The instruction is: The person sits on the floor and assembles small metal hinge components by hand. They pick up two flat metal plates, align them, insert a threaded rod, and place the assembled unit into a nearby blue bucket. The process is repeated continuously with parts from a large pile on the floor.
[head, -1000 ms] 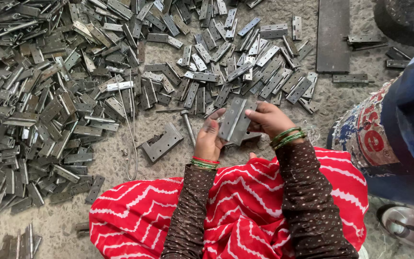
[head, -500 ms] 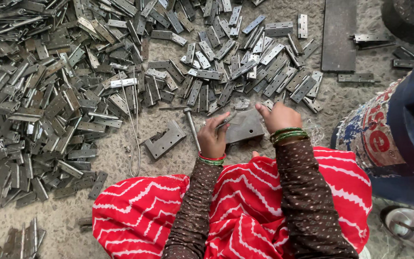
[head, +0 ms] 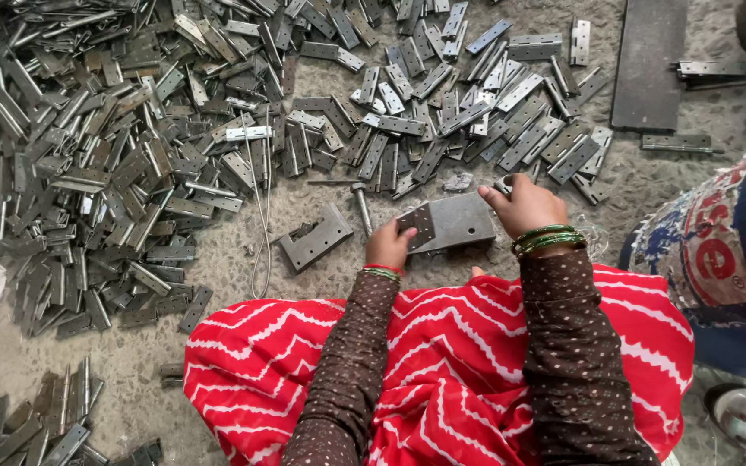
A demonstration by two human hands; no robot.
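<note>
The flat metal hinge [head: 451, 222] lies open on the floor, just in front of the person's knees, with both hands on it. The left hand [head: 388, 244] has its fingers curled tight on the near left leaf, which looks darker than the rest. The right hand [head: 524, 204] presses the far right corner, fingers bent close together and clamped on the edge. To do this step well, I think both leaves should be kept flat and pushed down evenly, with fingertips away from the sharp sides and from the fold where they could get pinched. The hinge is grey steel, dull and a bit scratched, shaped like two flat rectangles joined in the middle. Small round holes may dot the dark leaf, but the view is too small to be sure. Just left of the hinge stands a thin steel pin [head: 361, 207] with a round head, and further left lies a notched metal plate [head: 315, 238]. A long bent wire [head: 262, 216] loops down beyond that plate. Above the hinge and far to its left spreads a big pile of hinges [head: 131, 147], grey and shiny in spots, all jumbled. Up and to the right of the hinge rests a long dark flat bar [head: 649, 60]. Below the hinge is soft red cloth [head: 451, 371] with white zigzag lines. The floor [head: 649, 185] is rough and speckled.
</note>
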